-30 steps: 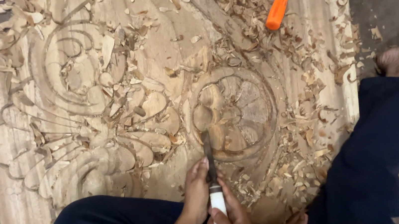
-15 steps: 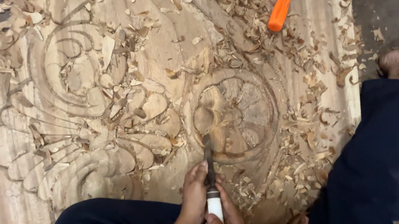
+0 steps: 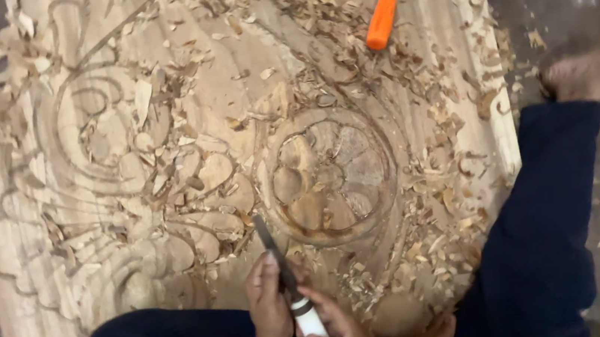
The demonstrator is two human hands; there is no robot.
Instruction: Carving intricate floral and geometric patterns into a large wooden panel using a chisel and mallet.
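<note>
Chisel [image 3: 273, 253] has swung left, off the rosette [image 3: 331, 176]; left hand [image 3: 269, 304] fingers pinch its blade for guidance, right hand [image 3: 334, 334] fingers wrap the white handle near the panel [image 3: 231, 93] front edge

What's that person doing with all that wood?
A person sits on a big wooden board with both legs folded on it and carves patterns into it. The left hand and the right hand both hold a chisel with a white handle, its blade tip near the round flower carving. Swirly leaf shapes are cut to the left. Wood chips lie everywhere. Another tool with an orange handle lies unused at the top of the board.
</note>
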